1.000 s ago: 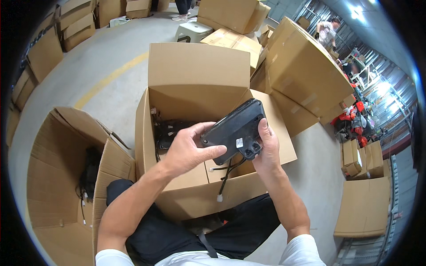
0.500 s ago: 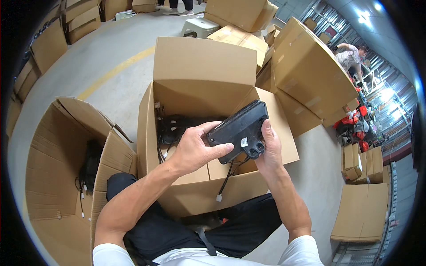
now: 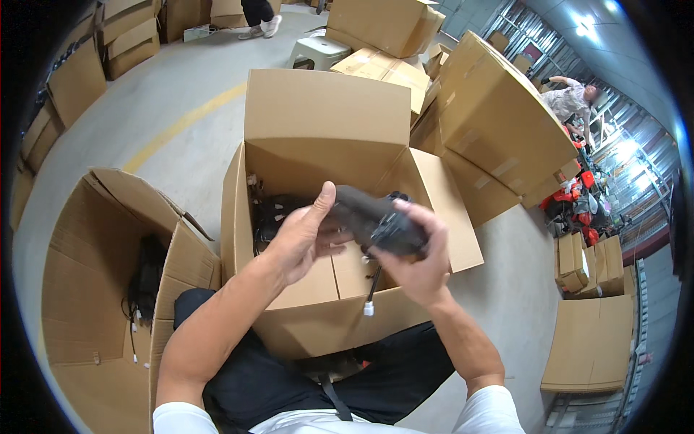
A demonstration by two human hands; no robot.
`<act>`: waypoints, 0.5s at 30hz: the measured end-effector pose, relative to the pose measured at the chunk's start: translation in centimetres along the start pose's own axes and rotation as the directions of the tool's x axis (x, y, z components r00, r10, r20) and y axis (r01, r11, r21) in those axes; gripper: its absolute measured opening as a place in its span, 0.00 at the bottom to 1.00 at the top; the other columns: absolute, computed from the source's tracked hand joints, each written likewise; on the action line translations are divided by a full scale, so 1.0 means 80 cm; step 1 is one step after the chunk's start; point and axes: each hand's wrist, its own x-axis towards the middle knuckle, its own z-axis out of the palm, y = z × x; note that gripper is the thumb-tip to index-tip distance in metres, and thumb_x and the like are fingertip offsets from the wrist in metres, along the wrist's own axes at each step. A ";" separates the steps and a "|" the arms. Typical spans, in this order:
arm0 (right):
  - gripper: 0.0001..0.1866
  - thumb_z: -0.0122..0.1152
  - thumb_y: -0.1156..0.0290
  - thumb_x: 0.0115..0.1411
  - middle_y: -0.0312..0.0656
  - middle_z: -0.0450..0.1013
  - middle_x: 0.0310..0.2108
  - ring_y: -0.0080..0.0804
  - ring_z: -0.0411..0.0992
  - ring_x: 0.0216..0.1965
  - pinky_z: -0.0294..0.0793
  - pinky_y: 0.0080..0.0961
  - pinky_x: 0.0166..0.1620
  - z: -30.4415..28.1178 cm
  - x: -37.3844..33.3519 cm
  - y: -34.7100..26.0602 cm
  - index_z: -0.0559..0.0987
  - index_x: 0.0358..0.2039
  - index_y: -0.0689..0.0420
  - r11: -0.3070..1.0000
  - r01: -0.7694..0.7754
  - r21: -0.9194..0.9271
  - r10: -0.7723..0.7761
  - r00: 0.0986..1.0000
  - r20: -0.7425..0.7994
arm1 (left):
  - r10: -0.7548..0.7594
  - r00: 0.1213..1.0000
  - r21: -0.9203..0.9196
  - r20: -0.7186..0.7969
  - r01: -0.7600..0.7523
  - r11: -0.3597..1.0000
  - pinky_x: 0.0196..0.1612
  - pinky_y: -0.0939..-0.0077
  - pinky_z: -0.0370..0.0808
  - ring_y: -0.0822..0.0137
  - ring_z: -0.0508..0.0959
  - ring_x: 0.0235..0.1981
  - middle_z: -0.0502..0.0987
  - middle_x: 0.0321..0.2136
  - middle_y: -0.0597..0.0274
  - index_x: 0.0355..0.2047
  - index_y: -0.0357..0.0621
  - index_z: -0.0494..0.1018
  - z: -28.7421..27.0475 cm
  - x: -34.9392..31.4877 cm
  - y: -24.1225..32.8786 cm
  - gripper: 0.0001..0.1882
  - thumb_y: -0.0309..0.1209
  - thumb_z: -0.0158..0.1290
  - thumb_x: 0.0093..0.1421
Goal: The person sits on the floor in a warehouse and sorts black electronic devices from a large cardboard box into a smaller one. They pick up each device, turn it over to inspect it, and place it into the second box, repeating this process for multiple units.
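Note:
Above the open cardboard box (image 3: pixel 325 318) between my legs, a black plastic housing (image 3: pixel 354 210) hangs tilted, blurred by motion. From it dangles a black cable ending in a white connector (image 3: pixel 369 309). My right hand (image 3: pixel 419 253) grips the housing's right end, thumb on top and fingers beneath. At the opposite end is my left hand (image 3: pixel 300 242), thumb raised and fingers apart; whether it touches the housing is hard to tell. Inside the box, along its left side, lie several black parts with cables (image 3: pixel 271 213) and small white connectors.
To my left stands another open carton (image 3: pixel 83 289), with a black cabled part (image 3: pixel 148 278) inside. Large cartons (image 3: pixel 499 108) are stacked at the far right. Beyond the box are a white stool (image 3: pixel 318 52) and a person's legs (image 3: pixel 259 14). Another person (image 3: pixel 571 100) stands at far right.
The housing has turned from showing its flat labelled face to a blurred, tilted edge. My left thumb has come off its face, and the left fingers have spread. The far person's legs have shifted left.

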 end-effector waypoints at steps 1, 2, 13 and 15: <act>0.40 0.80 0.82 0.42 0.53 0.72 0.56 0.47 0.73 0.58 0.74 0.41 0.61 0.005 -0.004 0.002 0.69 0.55 0.60 0.991 0.127 0.040 -0.129 0.990 0.060 | -0.001 1.000 -0.081 0.020 0.002 0.997 0.50 0.69 0.79 0.63 0.81 0.46 0.78 0.47 0.54 0.57 0.36 0.70 0.004 0.000 -0.003 0.35 0.53 0.62 0.63; 0.40 0.80 0.82 0.40 0.54 0.72 0.56 0.51 0.72 0.60 0.73 0.44 0.63 0.009 -0.007 0.003 0.69 0.54 0.60 0.965 0.248 0.088 -0.257 0.959 0.116 | 0.000 0.999 -0.161 0.039 0.006 0.987 0.50 0.67 0.80 0.63 0.81 0.45 0.78 0.47 0.55 0.56 0.38 0.70 0.008 0.000 -0.009 0.32 0.51 0.62 0.64; 0.37 0.77 0.62 0.55 0.58 0.73 0.55 0.48 0.73 0.57 0.69 0.38 0.63 -0.021 0.032 -0.002 0.72 0.58 0.69 0.972 -0.133 -0.195 0.163 0.975 0.150 | 0.348 0.932 0.429 0.098 -0.355 0.831 0.51 0.73 0.77 0.71 0.79 0.44 0.80 0.44 0.61 0.55 0.38 0.72 0.019 -0.021 -0.006 0.32 0.37 0.73 0.55; 0.39 0.78 0.63 0.56 0.54 0.74 0.53 0.38 0.75 0.54 0.75 0.33 0.57 -0.015 0.031 -0.001 0.69 0.61 0.69 0.845 -0.492 0.209 0.412 0.848 0.332 | 0.309 0.938 0.455 0.155 -0.345 0.821 0.51 0.73 0.77 0.72 0.79 0.45 0.80 0.44 0.61 0.55 0.39 0.72 0.019 -0.019 -0.006 0.32 0.37 0.73 0.54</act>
